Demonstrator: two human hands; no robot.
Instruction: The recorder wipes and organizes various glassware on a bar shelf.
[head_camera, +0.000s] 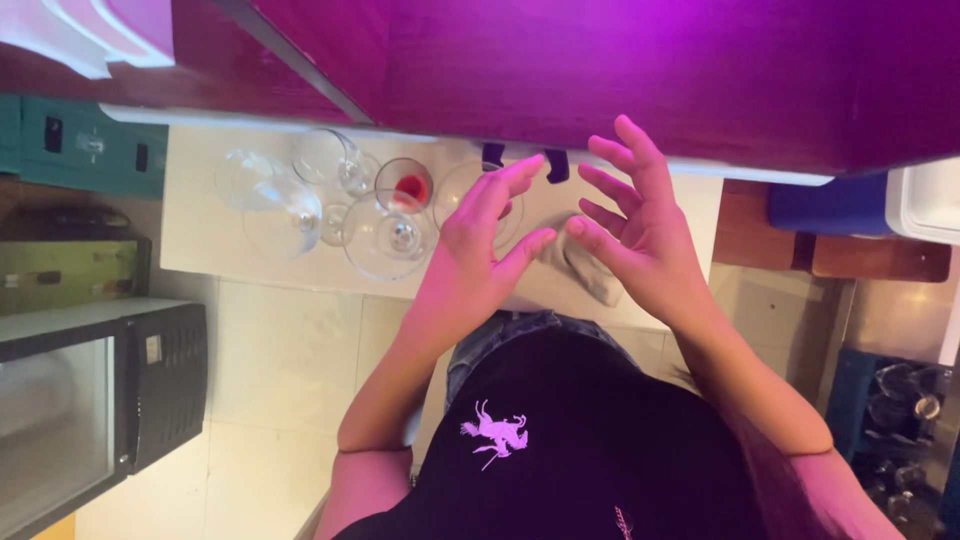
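**Both hands raised and empty above the counter; glasses grouped to the left**

The left hand (480, 245) and the right hand (640, 225) hover side by side over the white counter (210, 200), fingers spread and slightly curled, fingertips near one another but not touching. Neither hand holds anything.

A grey cloth (590, 272) lies crumpled on the counter under and between the hands, partly hidden by the right palm; whether any finger touches it cannot be told. Just left of the left hand stands a cluster of wine glasses (290, 210), all clear and upright. One small glass (404, 185) holds a red residue at its bottom. The nearest large glass (388, 235) is close to the left thumb, not touched.

Judgement: the clear glasses look clean, the red-stained one appears unattended, and the cloth is within easy reach of either hand.

A dark appliance with a glass door (90, 400) stands lower left.
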